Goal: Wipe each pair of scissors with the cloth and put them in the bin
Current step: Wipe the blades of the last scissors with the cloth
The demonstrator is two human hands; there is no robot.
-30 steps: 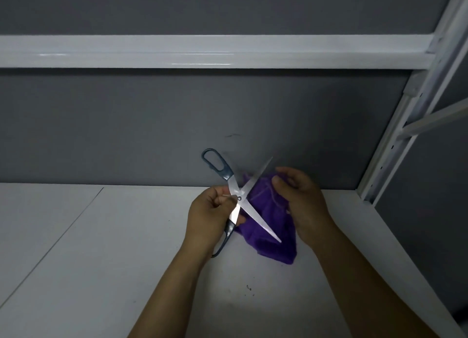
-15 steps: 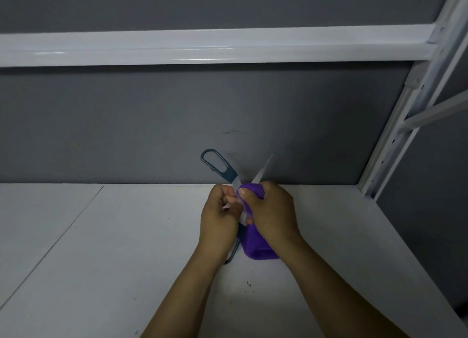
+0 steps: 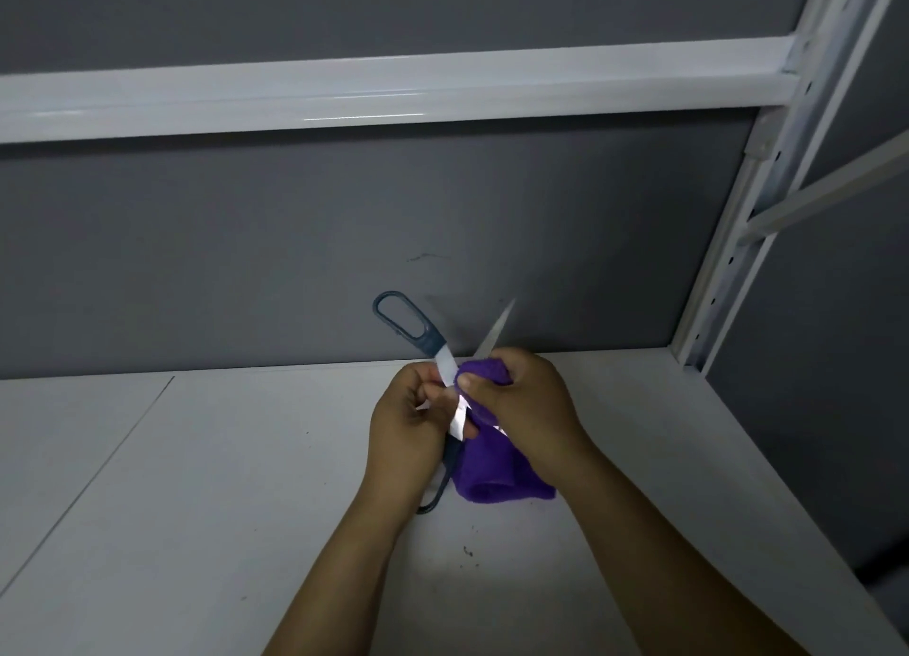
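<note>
A pair of scissors with dark blue-grey handles is held spread wide above the white shelf. My left hand pinches it near the pivot. One handle loop points up and left, the other hangs below my left hand. My right hand grips a purple cloth bunched around one blade close to the pivot. The other blade's tip sticks out above my right hand. No bin is in view.
The white shelf board runs under both arms, with a seam at the left and a few dark specks near the front. A grey back wall, a white crossbeam overhead and a white upright post at the right enclose the space.
A second ago the cloth hung loose behind the open blades. My right hand has since closed it around one blade and brought it in to the pivot, against my left hand.
</note>
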